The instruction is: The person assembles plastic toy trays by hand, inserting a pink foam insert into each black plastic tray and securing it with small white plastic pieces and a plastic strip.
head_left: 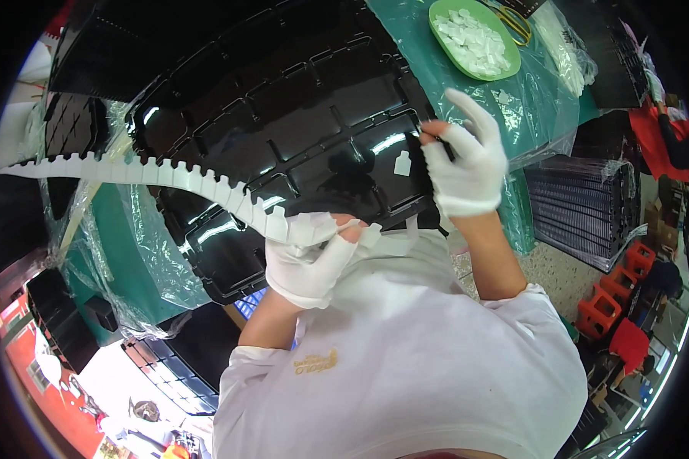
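My left hand [308, 260], in a white fingerless glove, grips one end of a long white strip of notched label-like tabs [168, 177] that curves away to the left. My right hand [467, 157], also gloved, pinches something small at the right edge of a glossy black moulded tray [283, 115]. The fingertips hide what it pinches. One small white tab [403, 163] lies on the tray just left of my right hand. The tray has several rectangular pockets and rests on a green plastic sheet [536, 107].
A green dish [475, 38] full of small white pieces sits at the top right, with yellow-handled scissors [517, 23] beside it. Stacks of black trays [582, 210] stand at the right, and more black trays [73, 126] lie at the left. Orange stools [616, 294] stand on the floor.
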Demonstrator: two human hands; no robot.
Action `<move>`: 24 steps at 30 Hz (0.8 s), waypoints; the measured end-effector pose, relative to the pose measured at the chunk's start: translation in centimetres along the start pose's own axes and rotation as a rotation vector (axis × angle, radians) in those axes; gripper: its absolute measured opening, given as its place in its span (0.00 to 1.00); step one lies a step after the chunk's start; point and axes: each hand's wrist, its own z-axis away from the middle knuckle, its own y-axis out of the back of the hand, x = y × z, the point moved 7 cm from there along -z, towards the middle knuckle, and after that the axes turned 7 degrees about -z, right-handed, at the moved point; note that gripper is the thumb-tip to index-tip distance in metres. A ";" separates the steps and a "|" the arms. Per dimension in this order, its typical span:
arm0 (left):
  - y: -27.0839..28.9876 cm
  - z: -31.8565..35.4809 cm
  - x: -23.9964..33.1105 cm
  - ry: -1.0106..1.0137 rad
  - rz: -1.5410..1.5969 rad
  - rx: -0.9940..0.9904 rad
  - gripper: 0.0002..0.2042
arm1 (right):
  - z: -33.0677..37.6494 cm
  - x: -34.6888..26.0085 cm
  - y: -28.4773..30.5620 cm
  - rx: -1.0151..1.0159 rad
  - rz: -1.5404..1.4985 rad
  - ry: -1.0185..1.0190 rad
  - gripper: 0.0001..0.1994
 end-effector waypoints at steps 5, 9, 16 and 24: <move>0.1 -0.1 -0.6 -0.038 -0.076 -0.034 0.04 | 1.1 -5.3 -0.9 -0.580 -0.701 -0.152 0.13; 0.0 -0.4 0.0 -0.005 -0.015 -0.039 0.04 | 1.8 -6.4 -0.6 -0.518 -0.605 0.177 0.13; 0.8 -0.1 -1.3 0.070 0.062 0.043 0.06 | 0.6 -8.9 3.5 -0.213 -0.704 0.778 0.10; 0.2 -0.3 -1.3 0.119 0.065 0.004 0.05 | -14.9 0.3 -8.3 -0.376 -0.115 0.077 0.09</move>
